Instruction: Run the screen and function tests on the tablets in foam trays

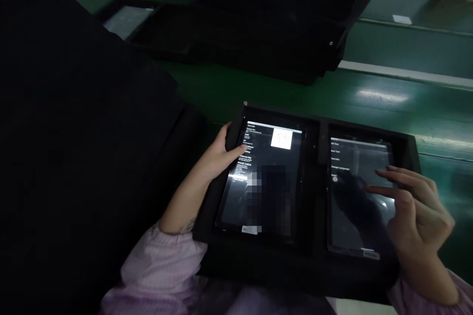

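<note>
The left hand (pixel 221 155) grasps the left side of the black tray (pixel 314 216), low in the middle of the picture. Its thumb lies over the edge of the left tablet (pixel 264 157), and most of its fingers are hidden behind the tray. The right hand (pixel 417 211), at the lower right, has loose, spread fingers and holds nothing. It covers part of the right tablet (pixel 347 229), and I can't tell if a fingertip touches the glass. Both tablets lie face up in the tray, each in its own side. Little squares blur part of the left screen, and the small words are hard to read. The tray's bottom edge fades into the dark. A big black shape (pixel 66 133) fills the left, too dark to make out. The top edge cuts off the stack of black trays (pixel 266 34). Green tabletop (pixel 369 113) shows between this stack and the held tray, and along the right.
</note>
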Available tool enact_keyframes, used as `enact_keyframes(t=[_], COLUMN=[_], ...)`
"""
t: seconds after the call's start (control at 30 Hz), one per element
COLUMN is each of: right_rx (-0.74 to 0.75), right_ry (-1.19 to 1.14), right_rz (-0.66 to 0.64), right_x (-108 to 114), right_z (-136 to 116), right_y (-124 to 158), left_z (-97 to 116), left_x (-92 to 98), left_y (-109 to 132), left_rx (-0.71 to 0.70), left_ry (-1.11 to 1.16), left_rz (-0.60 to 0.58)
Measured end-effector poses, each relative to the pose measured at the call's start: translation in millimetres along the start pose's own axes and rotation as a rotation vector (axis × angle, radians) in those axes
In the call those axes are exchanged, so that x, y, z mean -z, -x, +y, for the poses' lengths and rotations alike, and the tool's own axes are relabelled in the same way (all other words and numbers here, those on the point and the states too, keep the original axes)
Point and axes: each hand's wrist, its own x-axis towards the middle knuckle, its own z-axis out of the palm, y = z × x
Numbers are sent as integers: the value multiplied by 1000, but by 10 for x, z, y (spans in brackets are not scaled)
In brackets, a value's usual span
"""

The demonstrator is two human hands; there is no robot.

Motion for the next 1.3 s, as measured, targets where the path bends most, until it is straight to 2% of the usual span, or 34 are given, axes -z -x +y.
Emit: enact_keyframes(t=[0.1,0.23,0.47,0.67,0.93,1.1,1.3], right_rx=[41,43,-2,51,44,104,137], right_ry=[52,209,264,209,150,99,108], right_rz=[-48,-116,-184,-73,-41,-64,-141], right_x=[13,-22,-169,-153,-86,-68,-81], right_z=[93,201,237,277,228,201,197], right_y=[-102,-198,-97,-127,-159,-167,-178], left_z=[51,96,83,153,184,127,42], left_x=[-7,-30,-64,-110,-129,-106,-72], left_y=[23,70,18,-9,-192,-150,-78], left_rx=[-1,51,94,95,84,106,89], left_ry=[-10,28,153,158,-47,89,242], left_rz=[-32,22,84,140,206,201,126])
